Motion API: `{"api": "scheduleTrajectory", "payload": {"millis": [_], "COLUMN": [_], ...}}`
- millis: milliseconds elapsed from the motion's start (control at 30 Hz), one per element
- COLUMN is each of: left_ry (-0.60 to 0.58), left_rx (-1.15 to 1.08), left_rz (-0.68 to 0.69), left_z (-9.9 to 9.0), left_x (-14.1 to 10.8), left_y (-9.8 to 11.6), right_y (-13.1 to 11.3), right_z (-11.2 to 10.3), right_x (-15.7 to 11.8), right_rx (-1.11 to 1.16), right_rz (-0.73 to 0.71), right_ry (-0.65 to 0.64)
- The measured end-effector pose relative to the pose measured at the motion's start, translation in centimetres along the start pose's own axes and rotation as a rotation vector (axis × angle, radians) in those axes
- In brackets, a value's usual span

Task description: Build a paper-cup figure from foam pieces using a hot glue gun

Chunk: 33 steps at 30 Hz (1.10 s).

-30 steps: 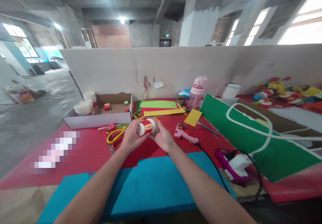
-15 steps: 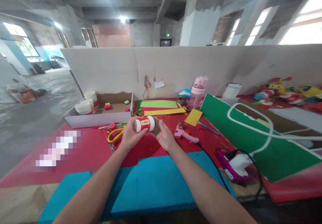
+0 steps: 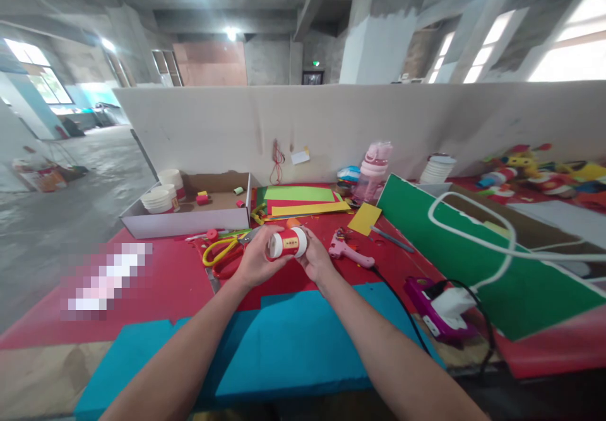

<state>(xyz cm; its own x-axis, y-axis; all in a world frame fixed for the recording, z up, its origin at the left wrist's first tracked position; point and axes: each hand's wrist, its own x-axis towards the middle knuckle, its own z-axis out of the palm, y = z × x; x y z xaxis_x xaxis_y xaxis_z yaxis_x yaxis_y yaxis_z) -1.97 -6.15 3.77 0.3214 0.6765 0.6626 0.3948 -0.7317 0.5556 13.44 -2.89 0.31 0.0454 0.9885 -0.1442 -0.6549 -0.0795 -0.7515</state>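
Holding the cup [image 3: 290, 243] in the left hand [image 3: 257, 260] and, as far as visible, the right hand [image 3: 316, 259] too; could dent it by squeezing too hard.

A short red-and-white cylinder [image 3: 290, 242] lies on its side, raised between the fingers of a left hand [image 3: 257, 262] and a right hand [image 3: 316, 258], its long axis running roughly left to right with the right end slightly higher. White bands circle both ends of its red middle, where a pale yellow label [image 3: 290, 242] faces the camera, bearing a row of dark characters too small to read. Fingers wrap the left end and reach behind the right, hiding part of each.
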Motion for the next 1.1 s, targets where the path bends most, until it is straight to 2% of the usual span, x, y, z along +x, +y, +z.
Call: {"api": "scheduleTrajectory", "payload": {"millis": [200,367,433,667,867,1100], "left_ry": [-0.003,0.017,0.007,-0.015,0.045,0.040], "left_rx": [-0.026,-0.037,-0.038,-0.037,0.011,0.046], "left_rz": [0.030,-0.006,-0.009,0.007,-0.010,0.004], "left_z": [0.2,0.3,0.4,0.1,-0.3,-0.2], "left_x": [0.0,-0.1,-0.1,-0.1,-0.2,-0.2], "left_y": [0.4,-0.1,-0.3,-0.2,-0.5,-0.5], "right_y": [-0.9,-2.0,-2.2,-2.4,-3.0,-2.7], "right_z": [0.6,1.2,1.2,0.8,0.7,0.8], "right_x": [-0.8,-2.0,-2.2,-1.6,-1.5,-1.7], "right_rx": [-0.066,0.064,0.087,0.090,0.190,0.140], "right_rz": [-0.001,0.250,0.286,0.236,0.174,0.150], "right_ry": [-0.137,-0.308,-0.331,-0.297,-0.281,-0.351]}}
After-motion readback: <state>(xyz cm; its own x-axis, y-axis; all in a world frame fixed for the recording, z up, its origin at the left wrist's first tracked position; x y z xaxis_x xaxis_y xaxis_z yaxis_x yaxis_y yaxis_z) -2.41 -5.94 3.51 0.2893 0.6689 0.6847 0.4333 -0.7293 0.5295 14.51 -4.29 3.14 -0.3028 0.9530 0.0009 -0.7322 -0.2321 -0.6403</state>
